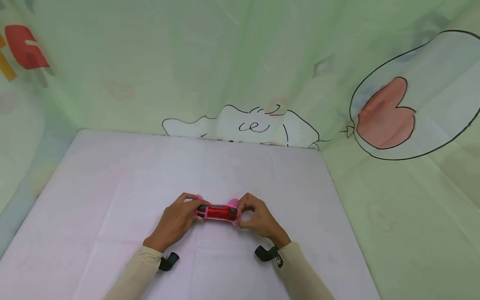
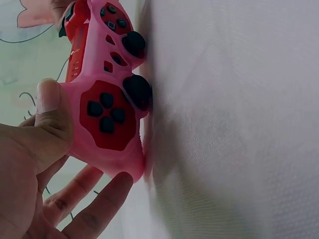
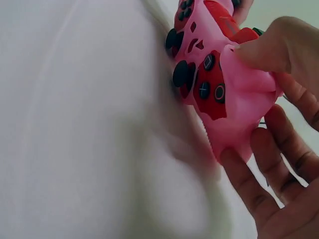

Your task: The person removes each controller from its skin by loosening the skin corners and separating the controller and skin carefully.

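Note:
A red game controller (image 1: 217, 213) with dark buttons sits partly inside a pink silicone cover (image 3: 244, 94), standing on edge on the white cloth. My left hand (image 1: 174, 221) holds one end; in the left wrist view its thumb (image 2: 49, 97) presses the cover near the directional buttons (image 2: 106, 112). At the other end my right hand (image 1: 260, 217) pinches the cover between thumb and fingers. There the cover is bunched and pulled loose over the grip, beside the symbol buttons (image 3: 204, 89). The two black thumbsticks (image 2: 135, 92) face the cloth.
White cloth (image 1: 150, 166) covers the table. Pale green sheets (image 1: 187, 62) with a drawn balloon (image 1: 431, 104) and other drawings hang around it. Black wrist cameras (image 1: 169, 261) are strapped at both sleeves.

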`<state>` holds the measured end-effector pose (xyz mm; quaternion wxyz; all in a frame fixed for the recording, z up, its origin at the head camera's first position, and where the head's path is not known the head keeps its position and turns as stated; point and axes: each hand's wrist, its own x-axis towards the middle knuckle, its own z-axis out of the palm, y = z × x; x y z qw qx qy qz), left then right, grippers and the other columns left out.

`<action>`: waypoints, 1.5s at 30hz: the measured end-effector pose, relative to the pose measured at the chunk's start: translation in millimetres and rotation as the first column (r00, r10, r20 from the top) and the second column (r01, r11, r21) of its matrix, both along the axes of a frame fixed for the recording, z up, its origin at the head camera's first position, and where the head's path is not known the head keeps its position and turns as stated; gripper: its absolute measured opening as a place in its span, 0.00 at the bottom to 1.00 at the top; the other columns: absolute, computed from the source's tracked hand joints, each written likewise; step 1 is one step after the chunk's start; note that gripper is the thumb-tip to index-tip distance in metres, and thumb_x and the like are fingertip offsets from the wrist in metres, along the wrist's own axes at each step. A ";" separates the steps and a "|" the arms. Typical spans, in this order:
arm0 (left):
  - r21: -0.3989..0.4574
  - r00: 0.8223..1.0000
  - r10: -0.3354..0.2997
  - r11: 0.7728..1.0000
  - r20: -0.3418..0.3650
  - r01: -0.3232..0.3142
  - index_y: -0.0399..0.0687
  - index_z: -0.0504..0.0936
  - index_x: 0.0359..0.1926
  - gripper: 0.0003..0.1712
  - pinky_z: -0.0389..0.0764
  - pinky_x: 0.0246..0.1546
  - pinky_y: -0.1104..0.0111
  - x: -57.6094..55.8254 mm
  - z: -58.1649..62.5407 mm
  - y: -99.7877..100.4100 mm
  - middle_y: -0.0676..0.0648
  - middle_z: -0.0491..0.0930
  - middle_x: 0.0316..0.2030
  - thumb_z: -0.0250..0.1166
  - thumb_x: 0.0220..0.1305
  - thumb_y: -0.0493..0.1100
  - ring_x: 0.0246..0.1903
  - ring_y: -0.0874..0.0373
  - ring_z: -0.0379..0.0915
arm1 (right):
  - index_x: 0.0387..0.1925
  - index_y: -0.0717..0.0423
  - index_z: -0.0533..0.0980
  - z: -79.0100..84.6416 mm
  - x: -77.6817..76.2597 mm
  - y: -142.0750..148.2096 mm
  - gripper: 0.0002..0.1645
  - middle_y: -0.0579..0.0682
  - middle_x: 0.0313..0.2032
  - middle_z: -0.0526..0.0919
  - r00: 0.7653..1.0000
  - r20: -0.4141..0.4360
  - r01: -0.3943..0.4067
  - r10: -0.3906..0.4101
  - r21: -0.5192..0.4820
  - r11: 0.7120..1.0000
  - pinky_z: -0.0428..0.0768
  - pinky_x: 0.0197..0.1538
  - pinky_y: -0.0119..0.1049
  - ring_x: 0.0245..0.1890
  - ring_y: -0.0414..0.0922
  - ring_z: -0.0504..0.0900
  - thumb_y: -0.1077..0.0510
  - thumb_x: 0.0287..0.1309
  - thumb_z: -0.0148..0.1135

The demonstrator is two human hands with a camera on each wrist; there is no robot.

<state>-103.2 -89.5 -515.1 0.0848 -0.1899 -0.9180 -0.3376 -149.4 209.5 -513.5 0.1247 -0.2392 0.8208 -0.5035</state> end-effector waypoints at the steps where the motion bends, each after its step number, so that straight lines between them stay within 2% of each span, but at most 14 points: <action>1: -0.001 1.000 0.000 1.000 0.006 0.000 0.66 0.88 0.57 0.25 0.82 0.34 0.69 0.0 0.4 -0.3 0.51 0.85 0.56 0.79 0.59 0.40 0.59 0.56 0.79 | 0.30 0.47 0.81 -0.6 1.1 -0.3 0.17 0.48 0.42 0.79 1.000 -0.005 0.005 -0.005 -0.001 1.000 0.80 0.60 0.41 0.51 0.45 0.79 0.67 0.48 0.81; 4: -0.005 1.000 0.004 1.000 0.012 -0.004 0.66 0.88 0.57 0.26 0.82 0.34 0.70 0.3 1.4 -0.8 0.51 0.85 0.56 0.79 0.59 0.39 0.58 0.56 0.79 | 0.34 0.48 0.79 -2.6 3.4 -1.0 0.18 0.48 0.43 0.78 1.000 -0.027 0.013 -0.014 -0.006 1.000 0.81 0.59 0.44 0.51 0.46 0.79 0.67 0.50 0.80; 7: -0.003 1.000 0.002 1.000 0.017 -0.002 0.67 0.88 0.58 0.27 0.80 0.33 0.71 0.5 1.0 -1.0 0.51 0.85 0.57 0.79 0.59 0.39 0.57 0.56 0.79 | 0.43 0.48 0.78 -4.6 5.8 -1.3 0.22 0.47 0.45 0.79 0.999 -0.041 0.035 -0.036 -0.015 0.999 0.82 0.57 0.48 0.50 0.46 0.80 0.65 0.51 0.81; 10: 0.010 0.999 -0.012 1.000 0.031 0.012 0.67 0.88 0.58 0.27 0.78 0.32 0.73 0.4 1.1 -1.0 0.50 0.84 0.57 0.79 0.59 0.39 0.53 0.56 0.79 | 0.56 0.45 0.79 -8.4 8.5 -2.3 0.31 0.46 0.51 0.82 0.996 -0.074 0.049 -0.049 -0.006 0.999 0.82 0.56 0.47 0.50 0.45 0.78 0.60 0.52 0.84; 13: 0.015 0.998 -0.041 0.999 0.041 0.041 0.66 0.87 0.60 0.27 0.79 0.33 0.71 -0.9 2.8 -1.7 0.49 0.83 0.57 0.79 0.60 0.41 0.53 0.55 0.78 | 0.62 0.42 0.81 -11.9 10.3 -5.2 0.35 0.43 0.59 0.84 0.989 -0.136 0.054 -0.049 0.037 0.998 0.80 0.56 0.43 0.51 0.46 0.75 0.55 0.52 0.85; 18: 0.014 0.992 -0.097 0.995 0.079 0.096 0.63 0.86 0.60 0.27 0.85 0.45 0.59 -5.5 7.5 -4.0 0.52 0.85 0.56 0.80 0.60 0.46 0.59 0.54 0.75 | 0.62 0.39 0.84 -11.6 10.0 -10.1 0.34 0.38 0.61 0.86 0.979 -0.199 0.066 -0.047 0.091 0.994 0.74 0.48 0.43 0.48 0.50 0.72 0.52 0.52 0.84; 20: 0.022 0.988 -0.120 0.993 0.099 0.118 0.61 0.86 0.60 0.25 0.85 0.51 0.55 -8.9 8.8 -4.0 0.54 0.85 0.54 0.79 0.62 0.48 0.60 0.54 0.74 | 0.61 0.40 0.85 -10.9 9.6 -10.7 0.33 0.39 0.60 0.87 0.977 -0.209 0.065 -0.044 0.096 0.993 0.73 0.46 0.44 0.48 0.49 0.72 0.53 0.51 0.84; 24: 0.062 0.973 -0.195 0.980 0.123 0.189 0.57 0.86 0.59 0.19 0.79 0.57 0.54 -17.8 9.1 -1.0 0.55 0.87 0.53 0.72 0.70 0.50 0.58 0.55 0.76 | 0.60 0.44 0.85 -11.5 8.9 -10.4 0.32 0.43 0.59 0.87 0.973 -0.231 0.049 -0.027 0.088 0.995 0.72 0.43 0.44 0.47 0.49 0.73 0.55 0.50 0.85; 30: 0.112 0.950 -0.286 0.955 0.126 0.273 0.56 0.86 0.61 0.17 0.69 0.56 0.55 -24.0 6.8 1.6 0.57 0.88 0.56 0.68 0.74 0.46 0.56 0.56 0.79 | 0.59 0.43 0.85 -15.0 8.7 -9.0 0.32 0.44 0.58 0.87 0.977 -0.211 0.043 -0.025 0.082 0.996 0.70 0.42 0.40 0.46 0.51 0.73 0.55 0.51 0.85; 36: 0.158 0.947 -0.276 0.955 0.162 0.251 0.59 0.88 0.55 0.15 0.77 0.59 0.55 -28.3 7.5 -4.0 0.58 0.87 0.52 0.74 0.68 0.47 0.53 0.58 0.79 | 0.58 0.36 0.85 -16.0 9.0 -9.9 0.31 0.37 0.55 0.87 0.986 -0.157 0.068 -0.056 0.072 0.995 0.73 0.47 0.38 0.47 0.47 0.73 0.54 0.50 0.85; 41: 0.098 0.951 -0.262 0.963 0.161 0.249 0.62 0.87 0.47 0.15 0.80 0.53 0.62 -34.6 13.4 -9.0 0.61 0.83 0.43 0.80 0.60 0.51 0.47 0.58 0.77 | 0.57 0.37 0.85 -14.3 10.0 -11.4 0.31 0.38 0.55 0.87 0.986 -0.156 0.068 -0.057 0.068 0.995 0.76 0.50 0.38 0.49 0.44 0.73 0.55 0.51 0.84; 45: 0.043 0.941 -0.291 0.957 0.173 0.288 0.65 0.84 0.41 0.15 0.78 0.47 0.65 -43.7 17.5 -11.2 0.62 0.79 0.38 0.82 0.58 0.54 0.44 0.56 0.76 | 0.57 0.36 0.85 -13.5 9.8 -12.6 0.31 0.36 0.56 0.87 0.987 -0.150 0.066 -0.054 0.072 0.995 0.76 0.51 0.38 0.49 0.41 0.74 0.55 0.50 0.85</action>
